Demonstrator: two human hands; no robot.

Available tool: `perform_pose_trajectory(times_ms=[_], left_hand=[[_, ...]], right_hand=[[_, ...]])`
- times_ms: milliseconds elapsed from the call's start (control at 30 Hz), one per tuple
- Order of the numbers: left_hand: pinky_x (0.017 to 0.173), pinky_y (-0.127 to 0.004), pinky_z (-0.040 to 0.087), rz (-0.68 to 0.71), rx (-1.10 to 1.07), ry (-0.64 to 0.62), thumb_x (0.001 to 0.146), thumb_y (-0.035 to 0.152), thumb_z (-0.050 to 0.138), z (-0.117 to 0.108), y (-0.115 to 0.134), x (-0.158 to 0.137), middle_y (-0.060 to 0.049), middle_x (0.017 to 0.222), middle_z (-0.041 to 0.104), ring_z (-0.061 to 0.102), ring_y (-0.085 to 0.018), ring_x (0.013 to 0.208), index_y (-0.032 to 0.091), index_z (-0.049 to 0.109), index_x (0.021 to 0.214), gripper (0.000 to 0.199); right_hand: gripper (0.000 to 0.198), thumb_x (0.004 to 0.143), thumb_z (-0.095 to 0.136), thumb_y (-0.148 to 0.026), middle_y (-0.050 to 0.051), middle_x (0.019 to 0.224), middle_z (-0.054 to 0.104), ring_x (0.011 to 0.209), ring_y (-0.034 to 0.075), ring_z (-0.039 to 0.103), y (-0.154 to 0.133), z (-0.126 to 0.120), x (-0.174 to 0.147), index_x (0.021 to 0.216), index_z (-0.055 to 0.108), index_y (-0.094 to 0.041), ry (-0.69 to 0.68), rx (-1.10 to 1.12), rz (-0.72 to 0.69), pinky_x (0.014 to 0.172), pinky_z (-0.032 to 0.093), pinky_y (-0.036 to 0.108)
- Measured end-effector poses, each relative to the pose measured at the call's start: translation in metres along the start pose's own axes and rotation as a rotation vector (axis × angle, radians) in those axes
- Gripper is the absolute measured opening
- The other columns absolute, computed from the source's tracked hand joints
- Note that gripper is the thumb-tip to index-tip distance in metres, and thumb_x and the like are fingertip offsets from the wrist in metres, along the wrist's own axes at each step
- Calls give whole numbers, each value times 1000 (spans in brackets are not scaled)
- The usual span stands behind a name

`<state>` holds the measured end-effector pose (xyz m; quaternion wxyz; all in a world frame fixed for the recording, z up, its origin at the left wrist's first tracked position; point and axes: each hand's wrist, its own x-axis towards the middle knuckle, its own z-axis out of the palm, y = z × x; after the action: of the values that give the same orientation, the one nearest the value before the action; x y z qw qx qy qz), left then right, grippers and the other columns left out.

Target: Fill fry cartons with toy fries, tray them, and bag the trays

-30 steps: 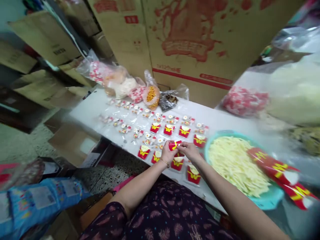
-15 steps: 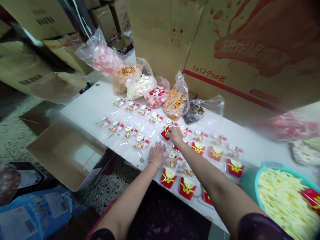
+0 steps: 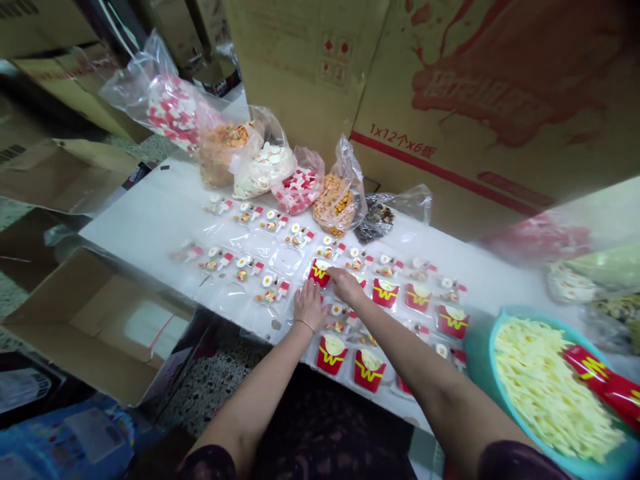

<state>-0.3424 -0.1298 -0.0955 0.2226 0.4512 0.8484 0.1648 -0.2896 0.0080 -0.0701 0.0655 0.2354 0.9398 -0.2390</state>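
Right hand (image 3: 346, 287) reaches to the right edge of a small red carton (image 3: 320, 272) with a yellow zigzag mark and a pale top; its fingers are bent close together there, though whether they pinch the carton cannot be told. Left hand (image 3: 308, 308) lies just below the carton, palm down, fingers extended and slightly apart, the tips close to the carton's lower edge. A thin bracelet (image 3: 304, 325) circles that wrist.

Just to the right of the right hand, more red cartons (image 3: 385, 293) sit in a row, with others (image 3: 331, 357) below the left hand, along the near edge of the white table (image 3: 130, 220). Left of both hands, clear trays (image 3: 273, 290) hold little pieces, among them egg-like discs and red-and-white bits; similar sets lie just above the right hand.

Farther above the hands stand plastic bags: dark pieces (image 3: 375, 223), orange pieces (image 3: 339, 200), red-and-white pieces (image 3: 300, 187), white discs (image 3: 267, 163) and, up to the left, pink-and-white pieces (image 3: 175, 110). Well to the right of the right hand, a teal basin (image 3: 480, 347) is heaped with pale yellow strips (image 3: 545, 380), red packs (image 3: 590, 367) resting on them. Well left of the left hand gapes an open cardboard box (image 3: 65, 313); beyond the bags rises a large printed carton (image 3: 430, 127).
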Motion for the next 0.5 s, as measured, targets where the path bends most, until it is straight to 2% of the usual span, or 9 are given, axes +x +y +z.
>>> perform_pose_trajectory(times_ms=[67, 167, 267, 333, 400, 500], left_hand=[[104, -51, 12, 28, 34, -6, 79, 37, 43, -2, -1, 9, -14, 143, 21, 13, -28, 132, 14, 29, 134, 61], [103, -53, 12, 59, 105, -83, 79, 36, 41, -2, -3, 23, -12, 144, 21, 15, -28, 132, 18, 29, 134, 59], [103, -52, 11, 54, 179, -114, 79, 38, 41, -1, -2, 31, -13, 144, 21, 18, -29, 131, 19, 32, 133, 57], [103, -51, 11, 42, 218, -112, 79, 40, 42, -3, 1, 33, -15, 142, 24, 19, -29, 131, 18, 36, 131, 57], [102, -51, 13, 39, 250, -101, 78, 41, 44, -6, 4, 32, -16, 141, 25, 20, -29, 130, 17, 38, 129, 57], [100, -50, 18, 59, 297, -49, 78, 39, 46, -12, 8, 26, -17, 141, 25, 23, -29, 129, 16, 41, 127, 54]], right_hand=[[44, 78, 42, -8, 13, 129, 46, 121, 20, 39, -5, 6, -4, 121, 49, -12, -80, -58, -8, 100, 29, 34], [56, 71, 54, -8, 14, 137, 34, 127, 25, 29, -9, 13, 2, 125, 44, -12, -215, -122, 13, 104, 22, 42], [61, 66, 58, -6, 12, 138, 34, 128, 26, 27, -8, 11, 9, 124, 45, -15, -247, -101, 32, 104, 20, 45], [55, 69, 55, -6, 11, 136, 37, 127, 24, 29, -4, 3, 5, 123, 47, -16, -221, -74, 35, 104, 22, 42], [47, 76, 48, -10, 9, 134, 41, 124, 20, 35, 2, -9, -17, 123, 48, -18, -134, 3, 30, 101, 29, 36], [39, 83, 40, -17, 6, 123, 53, 113, 18, 49, 21, -23, -84, 119, 52, -22, 93, 212, 44, 94, 39, 33]])
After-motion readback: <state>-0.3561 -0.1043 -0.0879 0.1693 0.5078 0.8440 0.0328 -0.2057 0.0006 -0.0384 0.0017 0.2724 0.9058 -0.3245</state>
